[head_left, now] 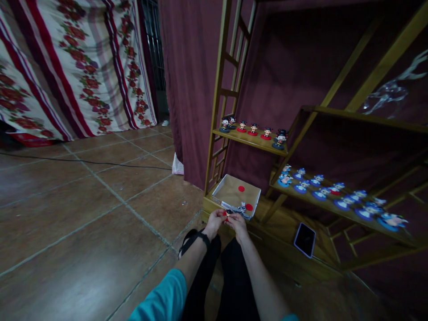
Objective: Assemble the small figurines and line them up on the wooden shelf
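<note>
Between my two hands is a small figurine [228, 213] with a black hat and red clothing. My left hand [214, 222] pinches it from the left, and my right hand [238, 223] grips its other side. The fingers cover most of its lower part. Just beyond my hands sits an open shallow box [230, 192] on the low base of the shelf. Inside it lie a red disc [241, 189], another red disc [249, 207] and a small black-and-white piece [242, 207] whose kind I cannot make out.
Several red and dark figurines [253, 129] stand on the upper wooden shelf [257, 141]. Several blue figurines [321, 193] line the lower right shelf. A phone [305, 240] lies on the base at the right. A black cable [100, 163] crosses the tiled floor [83, 223] at the left.
</note>
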Motion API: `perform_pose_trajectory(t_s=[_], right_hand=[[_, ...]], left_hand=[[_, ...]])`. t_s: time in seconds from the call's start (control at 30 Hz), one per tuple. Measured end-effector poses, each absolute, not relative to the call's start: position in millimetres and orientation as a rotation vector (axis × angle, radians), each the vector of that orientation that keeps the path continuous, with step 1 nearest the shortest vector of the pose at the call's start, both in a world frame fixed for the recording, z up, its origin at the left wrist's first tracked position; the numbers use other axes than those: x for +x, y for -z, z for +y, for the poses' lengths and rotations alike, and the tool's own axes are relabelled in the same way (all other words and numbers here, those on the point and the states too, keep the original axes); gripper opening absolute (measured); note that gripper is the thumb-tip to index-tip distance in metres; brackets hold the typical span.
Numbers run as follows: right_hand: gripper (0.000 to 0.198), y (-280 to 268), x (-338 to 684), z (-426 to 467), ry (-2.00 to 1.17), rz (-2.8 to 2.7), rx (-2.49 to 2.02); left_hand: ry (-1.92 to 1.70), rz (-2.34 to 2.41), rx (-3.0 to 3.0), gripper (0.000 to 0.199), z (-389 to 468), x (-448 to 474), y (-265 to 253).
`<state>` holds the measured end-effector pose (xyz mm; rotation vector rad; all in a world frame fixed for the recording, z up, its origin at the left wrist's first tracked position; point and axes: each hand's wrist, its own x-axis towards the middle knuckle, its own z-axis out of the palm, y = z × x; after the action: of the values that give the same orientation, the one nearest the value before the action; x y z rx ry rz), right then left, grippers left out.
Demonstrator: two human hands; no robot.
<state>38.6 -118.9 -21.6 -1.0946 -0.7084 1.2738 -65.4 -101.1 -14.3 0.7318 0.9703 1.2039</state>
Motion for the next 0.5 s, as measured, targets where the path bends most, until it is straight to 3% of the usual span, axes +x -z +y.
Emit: perform_pose_trajectory(t_s=[0.5], right_hand=[[0.025,23.2,36.0,-117.5,-1.258,-0.686,-1.093]], left_hand=[[-1.203,1.027,0.749,0.021,-97.5,-66.3,18.7]])
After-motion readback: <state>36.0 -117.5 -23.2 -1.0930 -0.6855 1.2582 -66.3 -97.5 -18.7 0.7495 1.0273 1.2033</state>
